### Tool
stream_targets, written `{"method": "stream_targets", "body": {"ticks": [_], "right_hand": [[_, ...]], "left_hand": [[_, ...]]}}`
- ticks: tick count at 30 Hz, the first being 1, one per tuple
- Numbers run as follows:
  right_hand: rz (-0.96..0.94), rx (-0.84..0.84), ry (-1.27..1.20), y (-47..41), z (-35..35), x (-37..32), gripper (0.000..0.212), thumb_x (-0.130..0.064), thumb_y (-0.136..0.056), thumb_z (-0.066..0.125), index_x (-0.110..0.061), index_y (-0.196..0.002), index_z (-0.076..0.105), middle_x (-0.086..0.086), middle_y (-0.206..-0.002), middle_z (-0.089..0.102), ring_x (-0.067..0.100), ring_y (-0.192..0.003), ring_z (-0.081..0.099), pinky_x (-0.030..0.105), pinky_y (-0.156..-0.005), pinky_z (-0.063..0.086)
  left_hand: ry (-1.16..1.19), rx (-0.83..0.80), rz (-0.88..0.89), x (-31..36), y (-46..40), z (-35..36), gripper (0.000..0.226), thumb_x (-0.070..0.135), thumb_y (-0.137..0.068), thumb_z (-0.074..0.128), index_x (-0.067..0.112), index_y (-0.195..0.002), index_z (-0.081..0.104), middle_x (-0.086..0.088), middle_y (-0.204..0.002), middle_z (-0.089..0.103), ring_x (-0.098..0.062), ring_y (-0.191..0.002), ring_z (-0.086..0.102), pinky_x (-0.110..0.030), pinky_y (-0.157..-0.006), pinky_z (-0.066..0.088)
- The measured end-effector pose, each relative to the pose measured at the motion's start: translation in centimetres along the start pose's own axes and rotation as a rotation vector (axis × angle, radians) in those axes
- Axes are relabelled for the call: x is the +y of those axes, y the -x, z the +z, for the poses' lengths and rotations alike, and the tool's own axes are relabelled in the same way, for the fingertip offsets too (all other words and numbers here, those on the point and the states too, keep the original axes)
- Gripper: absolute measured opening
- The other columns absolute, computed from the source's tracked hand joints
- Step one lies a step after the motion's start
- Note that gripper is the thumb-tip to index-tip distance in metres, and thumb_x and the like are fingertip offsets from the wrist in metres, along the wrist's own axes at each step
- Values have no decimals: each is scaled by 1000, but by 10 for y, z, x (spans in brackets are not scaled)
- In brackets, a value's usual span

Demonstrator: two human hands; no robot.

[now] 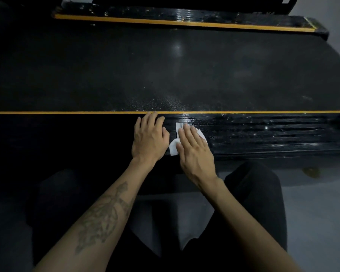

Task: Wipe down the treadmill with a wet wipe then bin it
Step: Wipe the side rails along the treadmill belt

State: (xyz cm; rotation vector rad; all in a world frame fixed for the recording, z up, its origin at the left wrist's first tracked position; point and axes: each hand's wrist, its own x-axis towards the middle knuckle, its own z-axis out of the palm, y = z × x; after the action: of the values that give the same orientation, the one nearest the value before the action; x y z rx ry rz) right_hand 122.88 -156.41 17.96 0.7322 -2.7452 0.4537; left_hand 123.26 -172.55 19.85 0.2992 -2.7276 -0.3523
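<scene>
The treadmill lies across the view, its dark belt (165, 71) between two ribbed black side rails edged in yellow. On the near rail (263, 134) my right hand (194, 152) presses flat on a white wet wipe (174, 147), fingers straight; the wipe shows at the hand's left and above its fingertips. My left hand (148, 138) rests on the same rail just to the left, fingers lightly bent, fingertips at the yellow stripe (67, 112), holding nothing. The rail to the right of the wipe glistens wet.
The far side rail (185, 18) runs along the top, also shiny. Grey floor (318, 203) shows at the right. My knees in dark trousers are at the bottom, close to the near rail. No bin is in view.
</scene>
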Motion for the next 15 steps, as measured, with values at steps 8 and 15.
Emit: {"method": "stream_targets", "body": {"ticks": [8, 15], "right_hand": [[65, 14, 30, 12, 1, 0, 53, -32, -110, 29, -3, -151, 46, 15, -160, 39, 28, -152, 32, 40, -124, 28], [31, -98, -28, -15, -4, 14, 61, -40, -108, 19, -6, -155, 40, 10, -165, 31, 25, -155, 24, 38, -126, 21]], "left_hand": [[12, 21, 1, -1, -3, 2, 40, 24, -98, 51, 8, -132, 64, -12, -142, 58, -29, -137, 50, -54, -118, 35], [5, -5, 0, -1, 0, 1, 40, 25, -100, 49, 9, -134, 62, -11, -145, 56, -27, -140, 47, -52, -120, 33]]}}
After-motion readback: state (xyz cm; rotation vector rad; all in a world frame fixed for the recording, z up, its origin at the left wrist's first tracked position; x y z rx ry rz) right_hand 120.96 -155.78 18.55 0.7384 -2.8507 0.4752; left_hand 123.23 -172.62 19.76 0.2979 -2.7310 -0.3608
